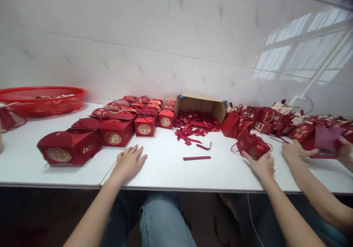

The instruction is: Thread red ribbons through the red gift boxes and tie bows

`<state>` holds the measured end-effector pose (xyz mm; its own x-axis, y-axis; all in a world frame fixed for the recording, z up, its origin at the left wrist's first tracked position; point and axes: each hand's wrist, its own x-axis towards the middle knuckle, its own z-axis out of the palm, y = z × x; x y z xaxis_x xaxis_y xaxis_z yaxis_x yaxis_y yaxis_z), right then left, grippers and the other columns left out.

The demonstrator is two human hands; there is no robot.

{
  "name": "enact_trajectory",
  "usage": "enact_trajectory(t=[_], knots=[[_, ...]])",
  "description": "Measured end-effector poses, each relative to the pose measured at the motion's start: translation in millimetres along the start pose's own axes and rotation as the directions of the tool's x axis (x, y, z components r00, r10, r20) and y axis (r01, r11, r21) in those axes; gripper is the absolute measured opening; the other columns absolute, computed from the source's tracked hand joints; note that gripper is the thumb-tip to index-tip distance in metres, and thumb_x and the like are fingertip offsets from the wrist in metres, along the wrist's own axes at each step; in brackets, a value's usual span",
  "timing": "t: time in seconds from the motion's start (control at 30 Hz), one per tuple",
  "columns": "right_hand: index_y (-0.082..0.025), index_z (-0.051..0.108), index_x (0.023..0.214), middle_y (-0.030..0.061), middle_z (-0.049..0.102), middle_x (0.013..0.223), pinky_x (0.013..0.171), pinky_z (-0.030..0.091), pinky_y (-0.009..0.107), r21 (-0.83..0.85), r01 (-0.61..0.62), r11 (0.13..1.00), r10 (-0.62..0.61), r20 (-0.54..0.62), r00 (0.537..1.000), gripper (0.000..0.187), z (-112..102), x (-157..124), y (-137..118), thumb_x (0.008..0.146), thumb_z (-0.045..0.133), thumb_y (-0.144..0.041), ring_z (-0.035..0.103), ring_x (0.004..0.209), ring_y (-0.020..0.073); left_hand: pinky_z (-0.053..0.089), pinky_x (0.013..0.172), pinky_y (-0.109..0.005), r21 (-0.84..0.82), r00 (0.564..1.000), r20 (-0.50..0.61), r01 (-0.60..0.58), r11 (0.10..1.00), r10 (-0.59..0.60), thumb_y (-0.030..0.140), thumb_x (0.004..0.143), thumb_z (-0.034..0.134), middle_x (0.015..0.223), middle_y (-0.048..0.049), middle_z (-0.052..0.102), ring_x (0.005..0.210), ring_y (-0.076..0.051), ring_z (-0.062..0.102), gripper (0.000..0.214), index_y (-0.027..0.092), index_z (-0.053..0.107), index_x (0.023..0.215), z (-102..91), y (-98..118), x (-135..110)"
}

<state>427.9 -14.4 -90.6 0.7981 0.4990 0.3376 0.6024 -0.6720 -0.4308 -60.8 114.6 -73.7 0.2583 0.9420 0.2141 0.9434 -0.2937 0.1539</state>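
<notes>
My left hand [129, 164] lies flat on the white table with its fingers spread, holding nothing. Close to its left stand red gift boxes, among them a large one with a gold emblem [68, 147] and another just behind it [117, 127]. Over on the right, my right hand [261, 165] grips a small red gift box [253, 145] with a ribbon loop at its side. Between my hands, a dark red strip [196, 158] lies straight on the table, and a curled strip [204, 146] lies behind it.
A cardboard box [202, 101] on its side spills red ribbons [195, 124]. At the back left is a red plastic basket [41, 101]. On the right, a co-worker's hands [296, 153] handle a red box [305, 136] beside several others. A tiled wall [132, 26] rises behind the table.
</notes>
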Motion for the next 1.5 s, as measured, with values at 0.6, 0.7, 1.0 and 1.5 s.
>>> enact_trajectory(t=[0.6, 0.7, 1.0, 1.5], knots=[[0.000, 0.046, 0.124, 0.0241, 0.042, 0.133, 0.097, 0.032, 0.047, -0.312, 0.128, 0.941, -0.056, 0.230, 0.972, 0.078, 12.5, -6.1, 20.6, 0.082, 0.025, -0.062, 0.038, 0.124, 0.0348, 0.025, 0.103, -0.048, -0.030, 1.000, 0.012, 0.004, 1.000, -0.004, 0.042, 0.088, 0.032, 0.141, -0.0099, 0.041, 0.132, -0.028, 0.032, 0.049, 0.021, 0.050, 0.128, -5.6, -0.3, -1.8], [-0.001, 0.047, 0.124, 0.0237, 0.043, 0.132, 0.097, 0.032, 0.046, -0.326, 0.136, 0.936, -0.060, 0.234, 0.970, 0.078, 13.6, -5.2, 21.8, 0.082, 0.024, -0.062, 0.038, 0.123, 0.0344, 0.024, 0.104, -0.049, -0.042, 0.999, 0.035, 0.002, 0.999, -0.001, 0.042, 0.088, 0.031, 0.142, -0.0099, 0.040, 0.132, -0.028, 0.031, 0.049, 0.022, 0.049, 0.128, -6.1, 0.4, -2.3], [-0.002, 0.034, 0.136, 0.0219, 0.031, 0.143, 0.103, 0.024, 0.047, -0.333, 0.155, 0.930, -0.063, 0.271, 0.961, 0.079, 19.0, -11.2, 28.1, 0.084, 0.018, -0.059, 0.028, 0.132, 0.0335, 0.015, 0.107, -0.052, -0.197, 0.658, -0.684, 0.249, 0.948, -0.316, 0.047, 0.079, 0.051, 0.147, -0.0188, 0.008, 0.135, -0.036, 0.009, 0.073, 0.014, 0.024, 0.138, -35.6, -4.1, -23.9], [-0.003, 0.033, 0.138, 0.0207, 0.028, 0.145, 0.104, 0.024, 0.046, -0.311, 0.164, 0.936, -0.071, 0.289, 0.955, 0.079, 15.4, -15.2, 28.2, 0.084, 0.017, -0.059, 0.027, 0.133, 0.0335, 0.027, 0.100, -0.059, -0.471, 0.589, -0.485, 0.446, 0.761, -0.646, 0.067, 0.072, 0.050, 0.133, -0.0167, 0.033, 0.128, -0.036, 0.030, 0.074, 0.020, 0.037, 0.127, -62.7, -92.7, -21.6]])
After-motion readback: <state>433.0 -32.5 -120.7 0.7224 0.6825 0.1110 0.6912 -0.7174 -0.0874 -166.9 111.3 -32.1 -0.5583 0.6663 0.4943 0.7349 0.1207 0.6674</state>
